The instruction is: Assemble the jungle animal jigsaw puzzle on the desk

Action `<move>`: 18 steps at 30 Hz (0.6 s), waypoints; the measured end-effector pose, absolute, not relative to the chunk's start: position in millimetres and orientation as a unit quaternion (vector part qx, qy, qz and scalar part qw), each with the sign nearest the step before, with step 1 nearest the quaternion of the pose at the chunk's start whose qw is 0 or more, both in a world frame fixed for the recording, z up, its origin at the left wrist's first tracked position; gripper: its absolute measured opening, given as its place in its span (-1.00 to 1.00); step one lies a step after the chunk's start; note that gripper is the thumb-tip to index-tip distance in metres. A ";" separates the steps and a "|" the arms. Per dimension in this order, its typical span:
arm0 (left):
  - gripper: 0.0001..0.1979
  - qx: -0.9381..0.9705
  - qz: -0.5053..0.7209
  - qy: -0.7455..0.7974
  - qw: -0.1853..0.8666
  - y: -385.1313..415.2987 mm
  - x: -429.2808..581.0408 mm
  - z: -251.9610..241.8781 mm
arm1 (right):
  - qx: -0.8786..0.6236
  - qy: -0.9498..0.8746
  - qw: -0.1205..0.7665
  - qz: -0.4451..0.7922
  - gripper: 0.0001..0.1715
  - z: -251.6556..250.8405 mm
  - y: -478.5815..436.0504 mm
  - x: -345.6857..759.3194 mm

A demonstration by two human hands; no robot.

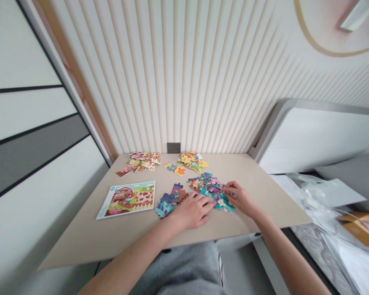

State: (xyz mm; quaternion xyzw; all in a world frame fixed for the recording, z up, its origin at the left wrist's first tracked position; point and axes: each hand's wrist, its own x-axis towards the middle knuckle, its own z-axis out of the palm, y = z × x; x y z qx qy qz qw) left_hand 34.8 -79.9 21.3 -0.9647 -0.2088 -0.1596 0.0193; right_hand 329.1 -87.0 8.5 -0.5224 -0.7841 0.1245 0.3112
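My left hand (194,211) lies palm down at the near edge of a loose pile of teal and purple jigsaw puzzle pieces (207,182), fingers stretched over some of them. At the pile's right side, my right hand (238,198) has its thumb and fingers closed on a puzzle piece, mostly hidden by the fingertips. Left of the pile, beside my left hand, sits a cluster of blue, purple and brown pieces (169,200); some look joined. Part of the pile is covered by my left hand.
A farm picture card (130,198) lies on the table (86,229) at left. Behind are a red and green piece pile (144,161), a yellow pile (192,159) and a few separate pieces (175,168). A ribbed wall with a socket (174,148) borders the back; a bed (322,135) stands right.
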 end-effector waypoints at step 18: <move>-0.87 -0.979 -0.173 -0.111 0.002 -77.7 66.3 9.4 | -0.630 -0.704 0.325 0.031 -0.67 -22.3 -45.3 340.6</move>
